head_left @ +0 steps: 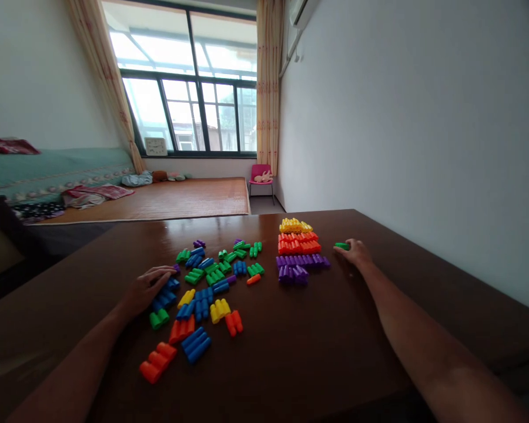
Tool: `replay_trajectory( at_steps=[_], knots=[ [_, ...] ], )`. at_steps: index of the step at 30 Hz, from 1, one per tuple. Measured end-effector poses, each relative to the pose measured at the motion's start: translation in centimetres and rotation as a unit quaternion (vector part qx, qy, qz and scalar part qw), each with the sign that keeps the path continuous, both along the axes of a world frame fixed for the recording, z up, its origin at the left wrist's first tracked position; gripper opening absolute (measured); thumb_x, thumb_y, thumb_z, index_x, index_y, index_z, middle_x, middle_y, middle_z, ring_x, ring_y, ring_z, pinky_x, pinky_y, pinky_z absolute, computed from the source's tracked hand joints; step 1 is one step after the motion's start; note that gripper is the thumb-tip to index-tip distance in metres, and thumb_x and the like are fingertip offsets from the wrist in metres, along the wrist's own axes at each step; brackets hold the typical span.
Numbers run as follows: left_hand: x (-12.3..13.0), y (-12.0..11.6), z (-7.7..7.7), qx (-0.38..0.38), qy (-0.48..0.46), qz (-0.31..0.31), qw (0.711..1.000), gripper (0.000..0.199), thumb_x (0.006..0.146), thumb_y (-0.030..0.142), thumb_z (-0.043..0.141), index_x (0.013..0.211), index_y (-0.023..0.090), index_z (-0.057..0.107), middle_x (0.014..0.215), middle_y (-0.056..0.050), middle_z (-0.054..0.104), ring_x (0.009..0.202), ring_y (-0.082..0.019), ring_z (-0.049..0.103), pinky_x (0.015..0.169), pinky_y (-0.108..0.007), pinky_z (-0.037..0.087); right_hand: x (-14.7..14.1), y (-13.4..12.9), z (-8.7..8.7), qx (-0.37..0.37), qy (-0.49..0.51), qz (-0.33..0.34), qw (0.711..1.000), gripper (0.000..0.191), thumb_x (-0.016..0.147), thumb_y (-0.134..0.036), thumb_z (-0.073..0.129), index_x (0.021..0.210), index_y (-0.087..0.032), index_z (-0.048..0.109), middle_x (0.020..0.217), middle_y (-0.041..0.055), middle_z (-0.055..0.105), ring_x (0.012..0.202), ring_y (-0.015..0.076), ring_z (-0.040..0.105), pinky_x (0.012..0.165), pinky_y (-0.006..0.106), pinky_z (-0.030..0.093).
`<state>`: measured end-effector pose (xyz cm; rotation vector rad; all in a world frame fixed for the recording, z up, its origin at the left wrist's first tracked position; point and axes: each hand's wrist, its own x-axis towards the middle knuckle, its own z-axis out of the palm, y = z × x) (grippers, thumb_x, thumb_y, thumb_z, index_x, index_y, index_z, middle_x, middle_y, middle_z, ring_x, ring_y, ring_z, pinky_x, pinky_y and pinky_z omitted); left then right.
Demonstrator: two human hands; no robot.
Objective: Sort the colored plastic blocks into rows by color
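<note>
On the right of the brown table, my right hand (356, 252) pinches a green piece (341, 246) at the tabletop. My left hand (152, 285) rests at the left edge of a loose spread of plastic pieces, over blue pieces (165, 295); its fingers are bent, and whether they grip anything is hidden. Green pieces (216, 273), orange pieces (157, 361) and yellow pieces (220, 309) lie scattered beside it. Between the hands, pieces stand grouped by colour in rows: yellow (294, 225), orange (298, 242) and purple (302, 261).
The dark brown table (291, 352) has its far edge before a bed (194, 197). A pink chair (260, 172) with a soft toy stands beyond the table. White wall runs along the right side.
</note>
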<state>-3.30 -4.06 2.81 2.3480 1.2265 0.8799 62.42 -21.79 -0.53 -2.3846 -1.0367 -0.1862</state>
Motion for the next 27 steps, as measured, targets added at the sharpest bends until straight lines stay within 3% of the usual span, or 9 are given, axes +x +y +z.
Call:
replay_trajectory(
  at_steps=[3,7,11,15,21,27],
  knots=[
    [-0.1,0.1,0.1,-0.003,0.007,0.009,1.0,0.06,0.078,0.071,0.046,0.102,0.023,0.073,0.117,-0.006,0.069,0.112,-0.027,0.061,0.104,-0.038,0.043,0.2,1.6,0.4,-0.025,-0.009,0.086,0.996,0.037,0.074,-0.028,0.064,0.109,-0.018,0.067,0.116,0.0135,0.065,0.107,0.0272,0.061,0.095,0.037,0.045],
    [-0.1,-0.2,0.5,-0.014,0.012,0.041,0.999,0.06,0.077,0.071,0.045,0.102,0.025,0.073,0.117,-0.005,0.069,0.111,-0.028,0.062,0.103,-0.037,0.044,1.1,3.6,0.7,-0.014,0.005,0.125,0.992,0.053,0.07,-0.008,0.056,0.12,-0.023,0.061,0.118,0.0058,0.067,0.11,0.0211,0.062,0.098,0.032,0.043],
    [0.1,-0.7,1.0,-0.022,0.006,0.082,0.996,0.058,0.072,0.073,0.047,0.097,0.028,0.073,0.112,-0.001,0.071,0.108,-0.026,0.063,0.101,-0.036,0.044,1.4,4.2,-0.2,0.03,0.038,0.093,0.995,0.052,0.077,-0.022,0.055,0.129,-0.017,0.054,0.118,0.0102,0.067,0.105,0.021,0.064,0.092,0.032,0.048],
    [0.3,-1.1,1.3,-0.034,-0.006,0.089,0.995,0.054,0.07,0.072,0.051,0.097,0.029,0.072,0.114,0.003,0.071,0.111,-0.023,0.061,0.103,-0.034,0.042,1.1,3.8,-1.2,0.026,-0.014,0.073,0.997,0.047,0.08,-0.041,0.058,0.119,-0.015,0.061,0.114,0.0125,0.068,0.105,0.0268,0.062,0.093,0.037,0.046],
    [0.1,-0.9,1.0,-0.033,-0.002,0.087,0.996,0.048,0.074,0.062,0.053,0.102,0.027,0.071,0.117,0.002,0.069,0.111,-0.023,0.061,0.102,-0.033,0.042,0.5,4.0,-1.5,-0.005,-0.076,0.071,0.995,0.036,0.083,-0.033,0.054,0.115,-0.02,0.064,0.109,0.0098,0.07,0.103,0.0276,0.06,0.088,0.037,0.046],
    [0.1,-1.2,0.9,-0.033,-0.01,0.14,0.99,0.058,0.073,0.062,0.051,0.107,0.019,0.071,0.11,-0.007,0.071,0.099,-0.027,0.066,0.094,-0.036,0.049,1.1,4.2,-1.7,0.029,-0.086,0.088,0.992,0.048,0.076,-0.025,0.054,0.124,-0.018,0.056,0.117,0.0116,0.066,0.103,0.0265,0.061,0.092,0.039,0.044]
  ],
)
